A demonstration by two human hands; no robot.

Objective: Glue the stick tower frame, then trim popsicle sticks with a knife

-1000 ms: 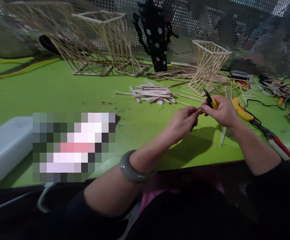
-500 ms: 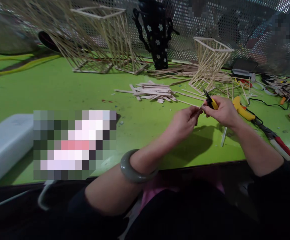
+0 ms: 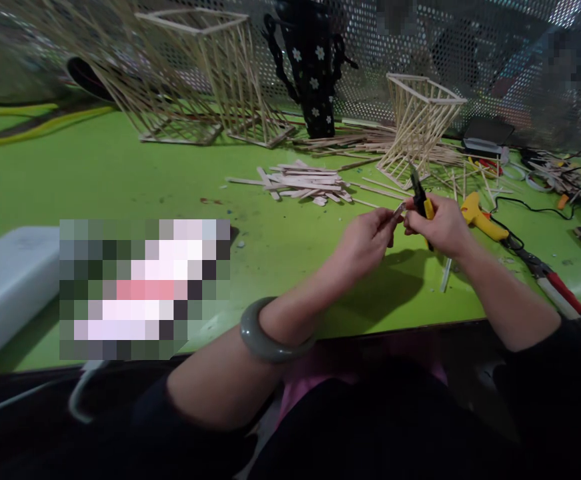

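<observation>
My right hand is closed around a black and yellow utility knife, its blade end pointing up and away from me. Pinched in the fingertips of my left hand is a small thin pale strip, probably wood; fingers hide most of it. Both hands are close together above the green table, fingertips nearly meeting. Just beyond them lies a pile of flat wooden sticks. To the right of my right hand rests a yellow glue gun, and a translucent stick lies below that hand.
Twisted stick towers stand at the back, one on the right and larger ones on the left. A black flowered vase is between them. Red-handled pliers lie at right, a blurred-out device and white box at left.
The knife has turned more upright in my right hand, and its lower end now shows below the fingers. The strip in my left hand is tilted up more. The view has shifted slightly.
</observation>
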